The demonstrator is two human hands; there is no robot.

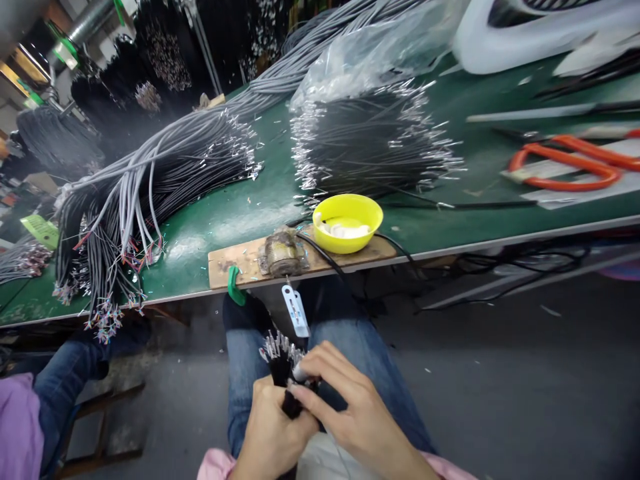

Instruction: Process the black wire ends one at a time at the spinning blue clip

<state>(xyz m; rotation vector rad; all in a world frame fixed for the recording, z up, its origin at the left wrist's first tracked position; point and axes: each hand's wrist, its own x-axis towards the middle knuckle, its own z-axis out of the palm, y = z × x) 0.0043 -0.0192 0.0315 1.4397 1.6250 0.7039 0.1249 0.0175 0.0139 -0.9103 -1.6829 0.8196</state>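
Observation:
My left hand [280,423] is closed around a bundle of black wires [281,363] above my lap, their silvery stripped ends pointing up and away. Thumb and forefinger of my right hand [345,400] pinch together beside those ends, and a white covering sits on the forefinger's tip. What lies between these two fingers is too small to make out. Just beyond the bundle, a light blue clothes peg [296,311] hangs at a worn cylindrical metal piece [284,253] on a wooden board [223,267]. A yellow bowl [347,243] with white bits inside stands on that board.
A green table [200,250] carries a heap of short black wires [370,143] and long grey cables [200,133]. Orange-handled scissors [565,177] lie at right. A green clamp [235,287] grips the board's edge. At left sits another person, purple sleeve [20,420] showing.

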